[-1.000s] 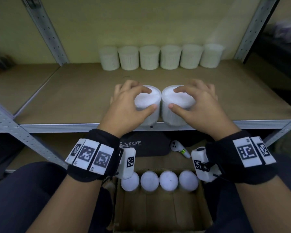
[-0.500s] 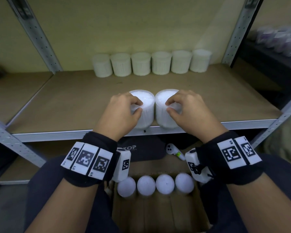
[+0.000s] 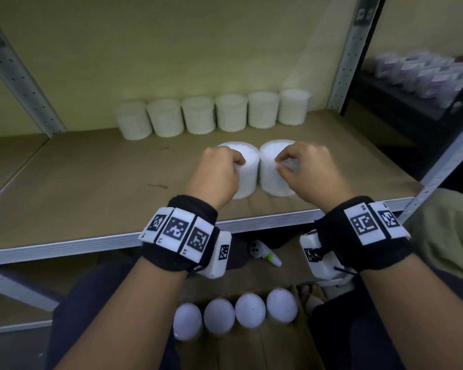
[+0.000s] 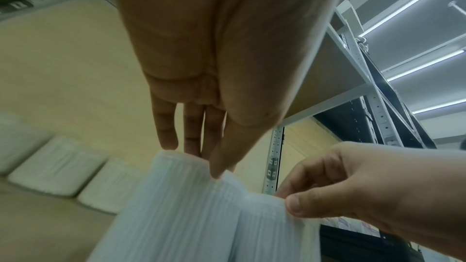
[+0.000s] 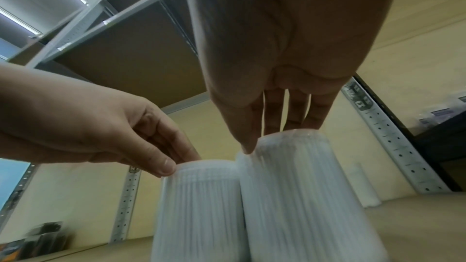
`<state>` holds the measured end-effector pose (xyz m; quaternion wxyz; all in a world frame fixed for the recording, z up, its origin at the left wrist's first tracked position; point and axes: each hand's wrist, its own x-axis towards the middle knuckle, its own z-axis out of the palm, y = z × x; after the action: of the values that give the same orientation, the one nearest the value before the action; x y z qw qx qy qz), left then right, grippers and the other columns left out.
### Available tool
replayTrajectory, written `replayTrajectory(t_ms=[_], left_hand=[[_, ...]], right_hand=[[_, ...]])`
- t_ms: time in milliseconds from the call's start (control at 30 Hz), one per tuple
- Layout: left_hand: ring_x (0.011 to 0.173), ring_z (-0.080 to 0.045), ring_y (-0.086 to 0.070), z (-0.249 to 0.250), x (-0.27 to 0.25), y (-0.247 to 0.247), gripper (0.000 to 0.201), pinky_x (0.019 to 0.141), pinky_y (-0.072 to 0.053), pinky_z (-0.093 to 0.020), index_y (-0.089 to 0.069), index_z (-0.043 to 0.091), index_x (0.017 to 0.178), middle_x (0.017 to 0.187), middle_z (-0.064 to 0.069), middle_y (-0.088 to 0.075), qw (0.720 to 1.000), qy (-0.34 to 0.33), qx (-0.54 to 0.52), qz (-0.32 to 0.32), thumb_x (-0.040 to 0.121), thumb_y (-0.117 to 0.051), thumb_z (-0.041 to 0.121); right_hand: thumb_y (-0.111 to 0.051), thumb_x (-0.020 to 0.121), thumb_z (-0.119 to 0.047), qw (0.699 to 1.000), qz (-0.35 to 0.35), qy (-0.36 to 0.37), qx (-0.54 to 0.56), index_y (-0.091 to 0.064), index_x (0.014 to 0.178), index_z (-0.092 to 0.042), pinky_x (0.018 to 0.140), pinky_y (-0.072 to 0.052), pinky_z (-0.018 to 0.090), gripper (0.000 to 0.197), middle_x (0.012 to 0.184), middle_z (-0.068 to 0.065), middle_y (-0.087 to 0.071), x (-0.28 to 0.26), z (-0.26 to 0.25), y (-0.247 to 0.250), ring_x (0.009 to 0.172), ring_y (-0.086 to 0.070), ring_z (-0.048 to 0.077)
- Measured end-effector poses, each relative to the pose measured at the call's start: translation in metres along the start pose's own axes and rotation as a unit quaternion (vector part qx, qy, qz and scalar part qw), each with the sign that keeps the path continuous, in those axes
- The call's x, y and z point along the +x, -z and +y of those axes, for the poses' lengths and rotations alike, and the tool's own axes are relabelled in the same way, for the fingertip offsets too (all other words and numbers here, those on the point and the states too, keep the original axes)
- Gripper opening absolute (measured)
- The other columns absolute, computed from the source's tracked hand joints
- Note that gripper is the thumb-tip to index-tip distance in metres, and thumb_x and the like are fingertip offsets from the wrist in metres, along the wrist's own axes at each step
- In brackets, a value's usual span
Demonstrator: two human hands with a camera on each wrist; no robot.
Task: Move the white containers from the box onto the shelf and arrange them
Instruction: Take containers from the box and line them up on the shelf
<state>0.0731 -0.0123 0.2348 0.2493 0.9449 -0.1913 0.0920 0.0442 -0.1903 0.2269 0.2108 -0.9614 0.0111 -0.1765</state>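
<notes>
Presently, two white containers are standing upright on the shelf (image 3: 91, 166), side by side and touching, near its front edge. The left hand (image 3: 214, 174) is gripping the left container (image 3: 247, 166) at its top rim, fingers (image 4: 166, 127) curling over the lid while the thumb is pressing against the near side. The right hand (image 3: 308, 172) is gripping the right container (image 3: 271, 166) in the same manner, thumb on the near side of the rim and fingers (image 5: 297, 111) reaching over the top. Both wrist views are confirming fingertip contact at the rims; both containers are showing ribbed walls, and motion blur is softening their outlines.

Along the back of the shelf, a row of six white containers (image 3: 214, 116) is standing upright against the yellow wall, each just beside the next. This row is sitting well apart from the two held containers.

Below the shelf, the cardboard box (image 3: 251, 348) is lying open between the person's knees. Four white containers (image 3: 234, 311) are remaining inside it in a single row along the far wall, only their round lids showing.

A white handheld controller (image 3: 262, 252) is lying on the lower level just behind the box. Both wrists are wearing black bands with printed square markers (image 3: 177, 228). A neighbouring dark shelf to the right is carrying blurred packaged goods (image 3: 422, 73).
</notes>
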Motion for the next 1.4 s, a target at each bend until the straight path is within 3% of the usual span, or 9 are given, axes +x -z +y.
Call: replayTrajectory(t_ms=[433, 700, 1000, 1400], left_hand=[[0.121, -0.022, -0.057, 0.014, 0.072, -0.035, 0.038, 0.102, -0.046, -0.03, -0.066, 0.014, 0.12, 0.133, -0.009, -0.059, 0.999, -0.018, -0.012, -0.037, 0.089, -0.052, -0.005], [0.117, -0.025, -0.059, 0.03, 0.112, -0.046, 0.036, 0.1, -0.048, -0.031, -0.067, 0.013, 0.117, 0.13, -0.01, -0.06, 0.998, -0.036, 0.012, -0.047, 0.089, -0.052, -0.005], [0.114, -0.024, -0.06, 0.036, 0.15, -0.057, 0.037, 0.1, -0.047, -0.027, -0.068, 0.012, 0.116, 0.126, -0.011, -0.062, 0.998, -0.034, 0.003, -0.06, 0.089, -0.052, -0.005], [0.122, -0.023, -0.054, 0.035, 0.183, -0.074, 0.039, 0.1, -0.041, -0.025, -0.064, 0.009, 0.123, 0.129, -0.01, -0.061, 0.998, -0.038, -0.014, -0.049, 0.091, -0.048, -0.006]], right_hand=[[-0.062, 0.089, -0.019, 0.997, -0.009, -0.076, 0.008, -0.071, 0.102, -0.017, 0.08, -0.041, 0.022, 0.016, 0.113, 0.006, -0.067, 0.045, 0.041, 0.007, 0.105, -0.062, 0.022], [-0.06, 0.09, -0.017, 0.995, -0.001, -0.096, -0.012, -0.069, 0.103, -0.013, 0.09, -0.05, 0.034, 0.016, 0.114, 0.007, -0.066, 0.077, 0.06, 0.01, 0.106, -0.062, 0.024], [-0.058, 0.09, -0.012, 0.995, -0.005, -0.095, -0.035, -0.069, 0.097, -0.008, 0.089, -0.053, 0.04, 0.014, 0.108, 0.01, -0.068, 0.114, 0.077, 0.008, 0.1, -0.064, 0.028], [-0.055, 0.088, -0.003, 0.993, -0.025, -0.092, -0.063, -0.068, 0.099, -0.007, 0.087, -0.051, 0.036, 0.017, 0.11, 0.009, -0.066, 0.154, 0.094, 0.0, 0.1, -0.063, 0.027]])
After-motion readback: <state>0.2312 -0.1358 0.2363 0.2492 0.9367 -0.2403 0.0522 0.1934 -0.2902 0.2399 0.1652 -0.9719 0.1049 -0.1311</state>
